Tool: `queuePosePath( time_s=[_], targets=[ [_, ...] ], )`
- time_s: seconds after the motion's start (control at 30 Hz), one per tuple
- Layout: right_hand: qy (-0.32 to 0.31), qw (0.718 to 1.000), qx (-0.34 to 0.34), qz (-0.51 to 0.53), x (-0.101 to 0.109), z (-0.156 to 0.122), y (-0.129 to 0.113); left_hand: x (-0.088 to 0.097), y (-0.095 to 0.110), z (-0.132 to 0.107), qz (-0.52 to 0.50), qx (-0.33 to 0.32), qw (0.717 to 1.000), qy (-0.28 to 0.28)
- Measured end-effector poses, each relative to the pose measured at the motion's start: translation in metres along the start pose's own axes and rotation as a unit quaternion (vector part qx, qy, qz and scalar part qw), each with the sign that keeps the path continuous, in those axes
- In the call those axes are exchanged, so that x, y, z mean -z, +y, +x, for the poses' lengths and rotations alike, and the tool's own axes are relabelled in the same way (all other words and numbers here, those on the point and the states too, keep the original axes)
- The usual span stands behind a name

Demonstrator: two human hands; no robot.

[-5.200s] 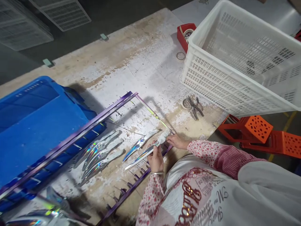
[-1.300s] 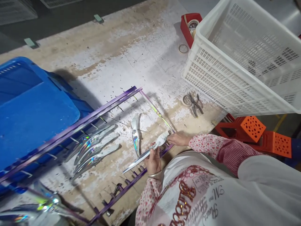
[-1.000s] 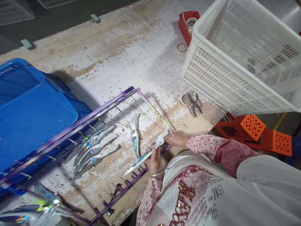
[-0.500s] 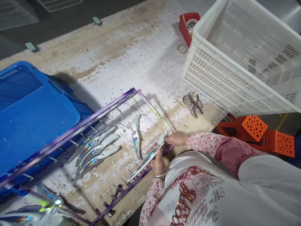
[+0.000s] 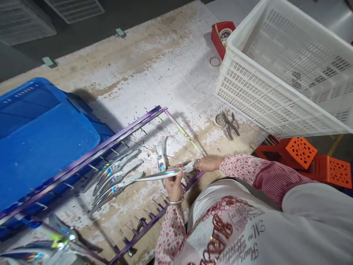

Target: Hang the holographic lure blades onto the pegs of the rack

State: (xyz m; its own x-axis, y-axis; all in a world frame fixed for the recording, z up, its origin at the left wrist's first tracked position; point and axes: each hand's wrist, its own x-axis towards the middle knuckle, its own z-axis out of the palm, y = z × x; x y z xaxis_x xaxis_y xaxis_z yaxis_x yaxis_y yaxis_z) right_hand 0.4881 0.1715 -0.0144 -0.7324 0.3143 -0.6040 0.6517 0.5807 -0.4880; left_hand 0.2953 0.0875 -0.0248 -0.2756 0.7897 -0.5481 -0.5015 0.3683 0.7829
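Note:
My left hand [image 5: 175, 187], a bangle at its wrist, is closed around a long shiny chrome blade-shaped part [image 5: 154, 176]. Whitish wrapping covers this part's right end, where the fingertips of my right hand [image 5: 209, 163] are pinched together. The part lies over the purple hooked rack [image 5: 179, 129], close to its near right corner. Under its middle, a similar part [image 5: 160, 151] rests on the table. Several more wrapped chrome parts [image 5: 118, 184] lie inside the rack, further left.
A blue bin [image 5: 68, 110] stands behind the rack at left. More shiny parts [image 5: 35, 246] fill the lower left corner. At right are pliers [image 5: 229, 125], a tape roll [image 5: 214, 62], a red box [image 5: 217, 40], a white crate [image 5: 248, 95] and orange stools [image 5: 300, 151].
My left hand has shifted left and swung the chrome part's long tip upward, so it now lies nearly level across the view. My right hand stays at the wrapped end.

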Motion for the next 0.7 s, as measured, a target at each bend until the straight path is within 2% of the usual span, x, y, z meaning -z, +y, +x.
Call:
queuePosePath(
  time_s=[0.13, 0.2, 0.27, 0.33, 0.37, 0.4, 0.47, 0.5, 0.53, 0.6, 0.7],
  targets=[
    [0.021, 1.000, -0.023, -0.003, -0.002, -0.003, -0.003, -0.015, 0.008, 0.015, 0.037, -0.039, 0.998, -0.033],
    [-0.003, 0.999, -0.033, -0.027, 0.011, -0.004, -0.005, -0.024, 0.010, 0.022, 0.065, -0.056, 0.995, -0.060],
    [-0.066, 0.995, -0.047, -0.052, 0.041, -0.002, -0.005, -0.033, 0.010, 0.030, 0.103, -0.072, 0.988, -0.086],
    [-0.084, 0.992, -0.067, -0.060, 0.087, 0.009, -0.001, -0.041, 0.008, 0.038, 0.148, -0.101, 0.979, -0.093],
    [-0.040, 0.994, -0.081, -0.057, 0.113, 0.018, 0.002, -0.045, 0.006, 0.041, 0.169, -0.115, 0.975, -0.089],
    [0.045, 0.995, -0.081, -0.047, 0.140, 0.031, 0.007, -0.049, 0.005, 0.045, 0.186, -0.127, 0.971, -0.083],
    [0.254, 0.964, -0.074, -0.031, 0.188, 0.061, 0.019, -0.059, 0.003, 0.052, 0.200, -0.143, 0.967, -0.063],
    [0.317, 0.946, -0.061, -0.027, 0.207, 0.077, 0.026, -0.063, 0.001, 0.055, 0.197, -0.148, 0.968, -0.054],
    [0.347, 0.936, -0.054, -0.022, 0.220, 0.093, 0.033, -0.068, 0.000, 0.059, 0.191, -0.153, 0.968, -0.046],
    [0.336, 0.941, -0.042, -0.008, 0.232, 0.121, 0.047, -0.076, -0.003, 0.066, 0.181, -0.161, 0.970, -0.032],
    [0.318, 0.947, -0.035, 0.009, 0.224, 0.142, 0.061, -0.083, -0.007, 0.077, 0.180, -0.150, 0.972, -0.016]
  ],
)
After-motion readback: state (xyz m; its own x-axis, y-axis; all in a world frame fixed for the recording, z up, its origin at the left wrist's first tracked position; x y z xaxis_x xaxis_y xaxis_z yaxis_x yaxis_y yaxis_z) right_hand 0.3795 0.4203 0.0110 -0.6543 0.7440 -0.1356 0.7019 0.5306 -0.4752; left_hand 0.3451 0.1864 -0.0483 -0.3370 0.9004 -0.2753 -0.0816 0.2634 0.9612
